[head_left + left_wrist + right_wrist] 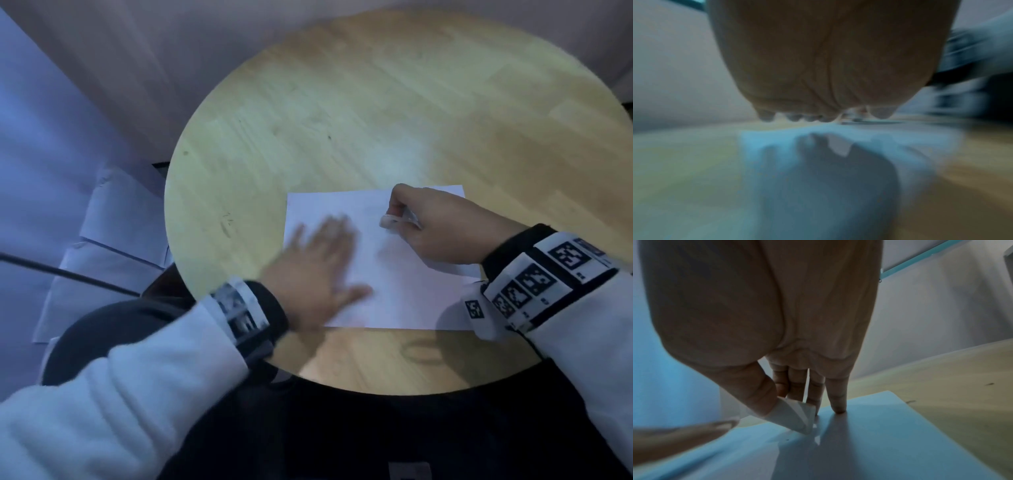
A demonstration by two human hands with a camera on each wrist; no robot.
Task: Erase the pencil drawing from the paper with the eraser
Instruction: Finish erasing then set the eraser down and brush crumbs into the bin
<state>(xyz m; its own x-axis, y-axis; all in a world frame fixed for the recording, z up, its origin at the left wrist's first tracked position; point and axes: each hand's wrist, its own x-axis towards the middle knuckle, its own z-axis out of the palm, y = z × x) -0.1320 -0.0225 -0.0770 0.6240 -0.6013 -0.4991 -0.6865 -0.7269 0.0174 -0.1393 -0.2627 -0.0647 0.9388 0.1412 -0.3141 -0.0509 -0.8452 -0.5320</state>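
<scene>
A white sheet of paper (394,274) lies on the near part of a round wooden table (342,120). My left hand (318,260) is spread flat over the sheet's left half, blurred, fingers straight. My right hand (428,226) is over the sheet's far right part and pinches a white eraser (390,221) between thumb and fingers. In the right wrist view the eraser (797,415) has its lower corner on the paper (879,434), and the little finger's tip touches the sheet beside it. The left wrist view shows the left hand (828,65) above the paper (797,162). No pencil marks are discernible.
The table edge runs close to my body at the bottom. Several sheets of white paper (113,233) lie on the floor to the left, with a dark cable (51,270) across them. Bare wood fills the far half of the table.
</scene>
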